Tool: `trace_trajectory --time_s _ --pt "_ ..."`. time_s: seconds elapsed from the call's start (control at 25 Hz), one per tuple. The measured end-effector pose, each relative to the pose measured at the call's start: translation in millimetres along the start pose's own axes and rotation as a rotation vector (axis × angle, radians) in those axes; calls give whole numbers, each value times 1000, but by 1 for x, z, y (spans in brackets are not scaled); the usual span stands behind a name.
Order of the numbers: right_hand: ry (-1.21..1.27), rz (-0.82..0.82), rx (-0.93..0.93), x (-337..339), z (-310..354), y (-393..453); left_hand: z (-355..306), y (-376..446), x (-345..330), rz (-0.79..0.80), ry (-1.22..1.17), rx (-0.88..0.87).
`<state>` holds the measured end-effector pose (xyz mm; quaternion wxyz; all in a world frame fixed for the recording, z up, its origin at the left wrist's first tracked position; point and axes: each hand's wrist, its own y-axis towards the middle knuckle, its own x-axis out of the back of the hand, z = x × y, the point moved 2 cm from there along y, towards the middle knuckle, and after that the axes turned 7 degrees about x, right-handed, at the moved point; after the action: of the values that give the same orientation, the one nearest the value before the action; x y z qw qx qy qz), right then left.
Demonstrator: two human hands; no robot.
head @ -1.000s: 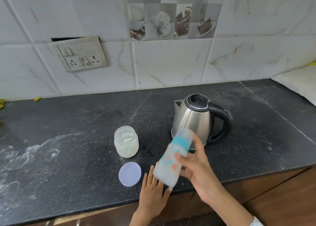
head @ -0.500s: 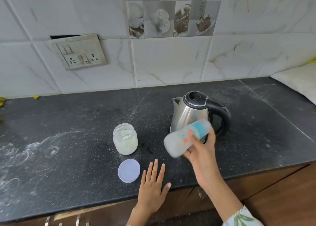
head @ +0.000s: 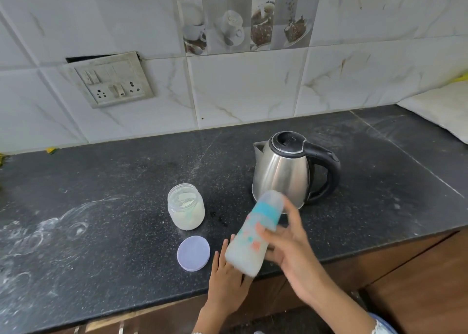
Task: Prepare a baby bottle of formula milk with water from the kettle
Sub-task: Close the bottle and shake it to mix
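My right hand [head: 291,250] grips a capped baby bottle [head: 253,235] with a teal collar and milky liquid inside. The bottle is blurred and tilted, its cap pointing up toward the kettle and its base low over the counter edge. My left hand [head: 228,278] lies flat on the counter with fingers apart, just under the bottle's base. A steel kettle [head: 283,174] with a black lid and handle stands behind the bottle. An open glass jar of formula powder [head: 186,209] stands to the left, with its lilac lid [head: 193,253] lying flat in front of it.
The black stone counter [head: 101,207] has white powder smears at the left. A switch and socket plate [head: 109,80] sits on the tiled wall. A white cushion-like object [head: 443,108] lies at the far right. Wooden cabinet fronts [head: 417,283] run below the counter edge.
The bottle swung from steeply tilted, up to nearly level in front of the kettle, and back down to the steep tilt over my left hand. My left hand stayed on the counter.
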<state>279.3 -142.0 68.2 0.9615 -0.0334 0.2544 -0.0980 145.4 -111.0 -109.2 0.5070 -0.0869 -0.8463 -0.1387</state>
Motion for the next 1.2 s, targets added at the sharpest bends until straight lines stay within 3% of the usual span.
trace_trajectory --time_s 0.08,0.16,0.24,0.36,0.52,0.6,0.8,1.12,1.2 --pt "138 -224 131 15 16 23 1 3 -2 106 136 22" --pt "179 -341 90 16 19 30 5 3 -9 159 180 59" --pt "182 -212 -170 4 3 15 6 3 -10 156 176 65" --pt "468 -68 -530 -8 -4 -3 7 4 -12 141 180 33" --pt "853 -149 -582 -6 16 3 7 6 -13 26 242 14" --pt "789 -204 -553 -4 18 7 8 6 -14 7 275 9" --pt "213 -152 -249 3 23 9 6 5 -13 17 247 -3" --pt "76 133 -270 16 29 9 6 6 -9 0 230 23" --pt "-71 132 -168 22 33 10 5 6 -7 23 228 27"
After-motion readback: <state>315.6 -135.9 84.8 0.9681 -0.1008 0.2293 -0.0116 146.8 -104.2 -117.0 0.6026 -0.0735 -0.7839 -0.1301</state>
